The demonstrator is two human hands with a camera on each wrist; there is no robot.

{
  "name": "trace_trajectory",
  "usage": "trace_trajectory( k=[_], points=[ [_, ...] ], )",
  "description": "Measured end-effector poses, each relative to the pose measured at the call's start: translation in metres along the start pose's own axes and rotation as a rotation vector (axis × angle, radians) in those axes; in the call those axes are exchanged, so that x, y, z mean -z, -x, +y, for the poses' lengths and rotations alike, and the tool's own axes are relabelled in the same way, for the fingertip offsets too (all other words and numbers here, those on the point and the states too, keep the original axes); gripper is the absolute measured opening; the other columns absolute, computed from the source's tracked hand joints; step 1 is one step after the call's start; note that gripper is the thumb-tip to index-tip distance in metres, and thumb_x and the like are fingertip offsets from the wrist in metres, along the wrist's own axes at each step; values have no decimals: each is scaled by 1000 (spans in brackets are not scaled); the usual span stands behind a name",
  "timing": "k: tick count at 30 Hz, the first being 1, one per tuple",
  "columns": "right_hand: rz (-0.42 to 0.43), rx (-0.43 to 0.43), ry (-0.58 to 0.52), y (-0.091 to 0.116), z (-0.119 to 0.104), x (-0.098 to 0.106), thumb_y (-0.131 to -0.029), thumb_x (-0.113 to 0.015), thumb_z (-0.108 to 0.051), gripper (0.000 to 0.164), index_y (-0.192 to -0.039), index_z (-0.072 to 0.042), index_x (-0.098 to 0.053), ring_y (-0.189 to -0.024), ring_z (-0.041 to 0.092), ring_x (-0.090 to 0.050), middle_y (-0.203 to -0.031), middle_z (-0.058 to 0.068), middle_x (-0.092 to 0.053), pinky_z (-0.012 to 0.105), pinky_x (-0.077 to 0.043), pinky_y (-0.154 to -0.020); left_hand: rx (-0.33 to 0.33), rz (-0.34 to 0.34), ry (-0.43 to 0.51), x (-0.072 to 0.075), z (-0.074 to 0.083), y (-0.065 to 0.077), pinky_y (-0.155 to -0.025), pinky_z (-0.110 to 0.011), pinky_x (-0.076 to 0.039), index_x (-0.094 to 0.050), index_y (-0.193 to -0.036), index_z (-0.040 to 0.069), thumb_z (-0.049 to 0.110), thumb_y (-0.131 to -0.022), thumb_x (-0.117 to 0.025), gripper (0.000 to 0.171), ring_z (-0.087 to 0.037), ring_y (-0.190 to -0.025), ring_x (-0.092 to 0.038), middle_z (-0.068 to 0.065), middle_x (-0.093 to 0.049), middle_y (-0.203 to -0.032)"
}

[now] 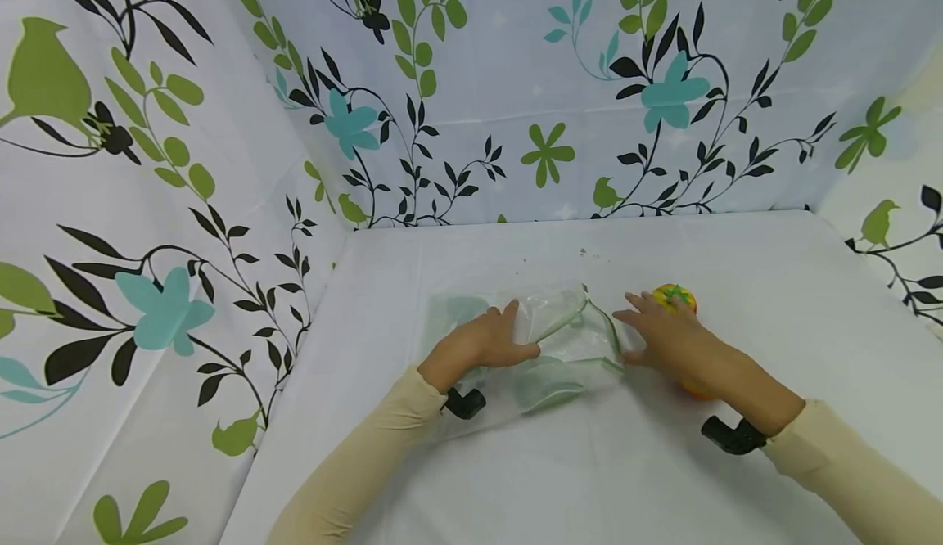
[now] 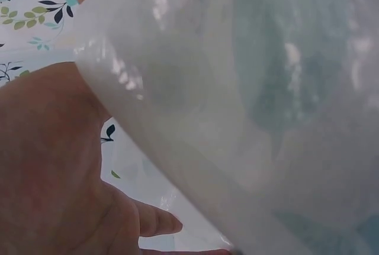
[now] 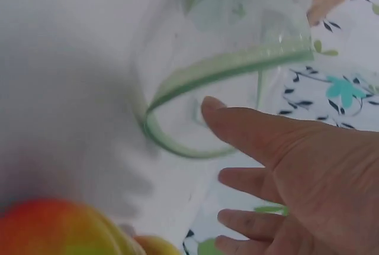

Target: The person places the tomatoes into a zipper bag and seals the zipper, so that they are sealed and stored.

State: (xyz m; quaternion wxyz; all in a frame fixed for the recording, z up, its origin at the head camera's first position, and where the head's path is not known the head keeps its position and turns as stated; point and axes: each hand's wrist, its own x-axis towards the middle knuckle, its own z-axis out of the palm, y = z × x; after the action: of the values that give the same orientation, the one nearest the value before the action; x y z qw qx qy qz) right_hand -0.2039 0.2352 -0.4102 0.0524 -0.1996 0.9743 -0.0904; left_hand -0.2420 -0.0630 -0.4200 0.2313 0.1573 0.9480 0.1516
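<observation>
A clear plastic zip bag (image 1: 560, 324) with green strips along its mouth and pale green patches lies on the white table. Its mouth gapes toward the right. My left hand (image 1: 482, 340) rests over the middle of the bag, thumb and forefinger spread apart. In the left wrist view the bag's film (image 2: 195, 89) covers part of that hand. My right hand (image 1: 674, 344) hovers beside the mouth, fingers extended and holding nothing. The right wrist view shows its thumb (image 3: 237, 122) overlapping the opening. Just beyond its fingers sits a yellow-red round fruit or vegetable (image 1: 674, 295) with a green top.
Under the right wrist, an orange-red round thing (image 1: 698, 392) shows partly. A red-yellow one (image 3: 53, 231) fills the lower left corner of the right wrist view. Cloth printed with leaves and birds (image 1: 457, 119) hangs behind and beside the white table (image 1: 516, 488).
</observation>
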Motion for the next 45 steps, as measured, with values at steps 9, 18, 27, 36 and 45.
trace_trajectory(
  k=[9, 18, 27, 36, 45],
  points=[
    [2, -75, -116, -1, 44, 38, -92, -83, -32, 83, -158, -1, -45, -142, 56, -42, -157, 33, -44, 78, -33, -108, -6, -21, 16, 3, -3, 1, -112, -53, -45, -9, -172, 18, 66, -95, -56, 102, -36, -148, -46, -21, -31, -169],
    [-88, -96, -192, 3, 91, 39, -87, -87, -37, 93, -158, 4, -41, -138, 61, -43, -153, 37, -46, 72, -45, -102, -12, -27, 24, 4, -5, 0, -113, -53, -44, -10, -172, 17, 64, -94, -56, 101, -36, -148, -46, -23, -32, -169],
    [-166, -99, -270, 3, 118, 31, -89, -86, -36, 90, -156, 4, -41, -134, 59, -47, -149, 36, -50, 72, -49, -97, -9, -29, 36, 4, -5, -1, -115, -53, -42, -10, -172, 19, 63, -95, -55, 100, -36, -150, -44, -22, -31, -169],
    [-205, -103, -314, 0, 130, 24, -90, -83, -43, 90, -156, 3, -41, -135, 59, -47, -149, 37, -50, 74, -45, -101, -4, -28, 37, 3, -6, -1, -114, -53, -43, -10, -172, 20, 65, -93, -53, 101, -35, -149, -45, -20, -31, -169],
    [-166, -87, -366, -2, 135, 14, -93, -81, -41, 86, -154, 5, -42, -136, 57, -48, -149, 37, -51, 74, -41, -105, -5, -27, 32, 2, -7, -3, -115, -52, -42, -10, -172, 21, 65, -93, -53, 100, -35, -149, -45, -20, -32, -169]
  ],
)
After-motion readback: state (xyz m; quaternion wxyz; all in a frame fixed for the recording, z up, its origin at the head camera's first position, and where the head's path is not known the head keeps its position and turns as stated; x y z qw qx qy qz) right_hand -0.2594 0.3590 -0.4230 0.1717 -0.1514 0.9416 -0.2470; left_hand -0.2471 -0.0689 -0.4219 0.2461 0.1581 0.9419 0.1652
